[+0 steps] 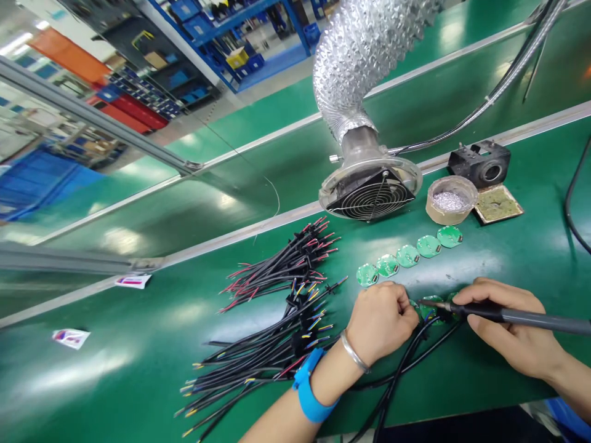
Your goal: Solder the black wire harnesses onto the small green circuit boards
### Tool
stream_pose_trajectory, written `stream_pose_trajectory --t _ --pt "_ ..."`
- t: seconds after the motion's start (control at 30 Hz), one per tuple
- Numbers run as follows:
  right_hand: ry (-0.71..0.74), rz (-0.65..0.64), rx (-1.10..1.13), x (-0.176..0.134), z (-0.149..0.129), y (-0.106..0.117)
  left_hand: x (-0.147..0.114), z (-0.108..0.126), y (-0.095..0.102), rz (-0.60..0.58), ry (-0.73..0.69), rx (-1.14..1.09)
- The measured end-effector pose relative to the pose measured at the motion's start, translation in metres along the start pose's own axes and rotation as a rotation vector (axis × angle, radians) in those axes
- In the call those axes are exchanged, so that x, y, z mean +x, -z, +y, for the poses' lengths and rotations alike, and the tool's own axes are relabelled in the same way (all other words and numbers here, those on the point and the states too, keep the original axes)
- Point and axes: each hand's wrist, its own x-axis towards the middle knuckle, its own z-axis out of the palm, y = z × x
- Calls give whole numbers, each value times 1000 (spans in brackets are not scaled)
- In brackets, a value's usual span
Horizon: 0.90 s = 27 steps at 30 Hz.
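My right hand (512,326) grips a soldering iron (545,320) like a pen, with its tip pointing left. The tip is over a round green circuit board (433,315) with black cables (406,363) and thin coloured wires at it. Just left of that board is my left hand (383,323), its fingers pinched together; what they hold is hidden. Part of another green board shows behind the iron near my right fingers. Farther back, several round green circuit boards (388,266) lie in a slanting row.
Bundles of black cables (258,357) with stripped ends lie left of my hands. A fume extractor (369,191) hangs behind the boards on a silver duct (351,67). A tub of metal shavings (450,203), a sponge tray (498,204) and a black iron stand (480,165) sit back right.
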Motion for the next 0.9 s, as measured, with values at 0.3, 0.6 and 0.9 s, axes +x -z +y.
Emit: stream_pose_trajectory --t 0.3,0.6,0.9 --pt "13 -48 54 0 0 0 -1 0 1 -8 17 -44" --pt "7 -55 101 1 -2 -1 0 0 1 -18 18 -41" --pt "107 -32 108 2 -7 -6 2 2 2 -31 36 -15"
